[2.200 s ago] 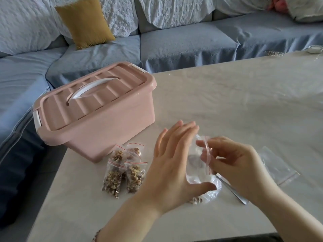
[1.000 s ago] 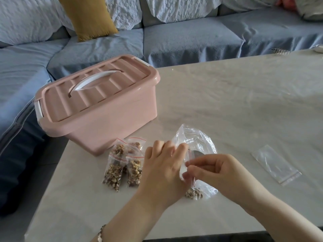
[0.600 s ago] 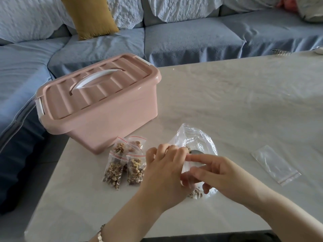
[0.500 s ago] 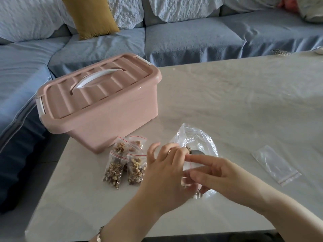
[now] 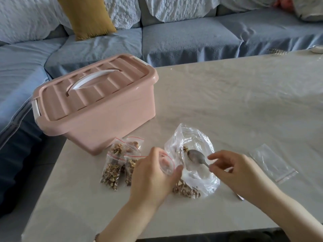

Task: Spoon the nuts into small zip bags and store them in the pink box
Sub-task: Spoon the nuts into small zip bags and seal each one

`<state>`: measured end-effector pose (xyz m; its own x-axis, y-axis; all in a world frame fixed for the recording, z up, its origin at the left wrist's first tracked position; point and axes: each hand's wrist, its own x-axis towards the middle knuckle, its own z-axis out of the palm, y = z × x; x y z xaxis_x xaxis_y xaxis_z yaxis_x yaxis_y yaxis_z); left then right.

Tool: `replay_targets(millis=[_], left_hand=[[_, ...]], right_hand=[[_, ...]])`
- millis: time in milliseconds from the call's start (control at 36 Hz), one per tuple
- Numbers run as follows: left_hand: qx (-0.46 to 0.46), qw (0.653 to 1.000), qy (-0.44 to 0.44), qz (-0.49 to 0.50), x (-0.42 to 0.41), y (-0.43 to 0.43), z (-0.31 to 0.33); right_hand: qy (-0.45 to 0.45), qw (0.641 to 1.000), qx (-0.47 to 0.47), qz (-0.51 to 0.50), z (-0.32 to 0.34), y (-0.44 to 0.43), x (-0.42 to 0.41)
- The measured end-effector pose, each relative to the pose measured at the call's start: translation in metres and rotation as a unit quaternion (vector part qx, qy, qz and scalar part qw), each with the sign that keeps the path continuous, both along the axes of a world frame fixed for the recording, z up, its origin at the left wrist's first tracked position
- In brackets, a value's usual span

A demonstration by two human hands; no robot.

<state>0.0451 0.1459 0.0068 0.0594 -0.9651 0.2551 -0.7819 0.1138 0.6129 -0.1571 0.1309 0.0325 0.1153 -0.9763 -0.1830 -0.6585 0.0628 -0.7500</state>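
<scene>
On my feed the nuts (image 5: 185, 190) are a small brown heap of broken pieces in the near bottom corner of a crumpled clear big bag (image 5: 197, 137), which lies on the table (image 5: 227, 95) between the two hands. A few more bits sit deeper inside the bag, by the spoon (image 5: 194, 156). The spoon's grey metal bowl rests face up inside the bag's mouth. Its handle runs back under the right hand (image 5: 234, 170), and its tip shows on the table beyond the wrist. That hand's fingers are half curled and spread. The thumb (image 5: 214, 169) touches the handle and the index finger (image 5: 215, 155) stands above it, but I cannot tell whether they actually grasp it. The left hand (image 5: 152, 179) grips an empty zip bag (image 5: 167, 163), fingers curled round it and thumb pressed on its side, just left of the big bag's mouth. The zip bag's mouth carries a red strip. Four filled bags (image 5: 111, 170) with the same red strips lie overlapping to the left of that hand. They sit right in front of the pink box (image 5: 97, 116), which stands at the table's left corner with its ribbed lid on and its white handle lying flat. A flat spare bag (image 5: 272, 163) lies to the right of the right hand. A blue sofa (image 5: 183, 39) with a mustard cushion (image 5: 87, 14) runs behind.
</scene>
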Motion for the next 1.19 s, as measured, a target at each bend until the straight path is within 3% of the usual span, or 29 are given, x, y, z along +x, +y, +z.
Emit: replay_targets(millis=[56,111,306,556,778,944,1028,1111,1194], left_hand=[[0.041,0.998,0.022,0.042,0.0,0.003,-0.004],[0.077,0.995,0.01,0.062,-0.002,0.006,-0.009],[0.251,0.965,-0.015,0.082,-0.006,0.01,-0.034],[0.224,0.969,-0.025,0.102,-0.008,0.0,-0.047],[0.179,0.978,0.032,0.102,-0.016,-0.019,-0.048],[0.116,0.991,0.019,0.06,-0.013,-0.043,-0.047],[0.084,0.991,0.047,0.089,-0.009,-0.046,-0.038],[0.039,0.98,0.136,0.139,-0.01,-0.04,-0.016],[-0.002,0.978,0.18,0.105,-0.019,-0.03,0.003]], right_hand=[[0.172,0.985,0.012,0.009,-0.021,0.0,-0.011],[0.278,0.958,0.04,0.053,-0.042,0.004,-0.018],[0.307,0.95,-0.001,0.063,-0.07,0.008,-0.024],[0.359,0.931,0.007,0.065,-0.079,0.006,-0.034],[0.195,0.98,-0.017,-0.034,-0.058,0.006,-0.049],[0.069,0.995,-0.041,-0.062,-0.03,0.006,-0.06],[0.037,0.996,-0.046,-0.062,-0.02,0.008,-0.061],[0.029,0.996,-0.055,-0.057,-0.014,0.01,-0.057],[0.045,0.996,-0.059,-0.048,-0.014,0.01,-0.049]])
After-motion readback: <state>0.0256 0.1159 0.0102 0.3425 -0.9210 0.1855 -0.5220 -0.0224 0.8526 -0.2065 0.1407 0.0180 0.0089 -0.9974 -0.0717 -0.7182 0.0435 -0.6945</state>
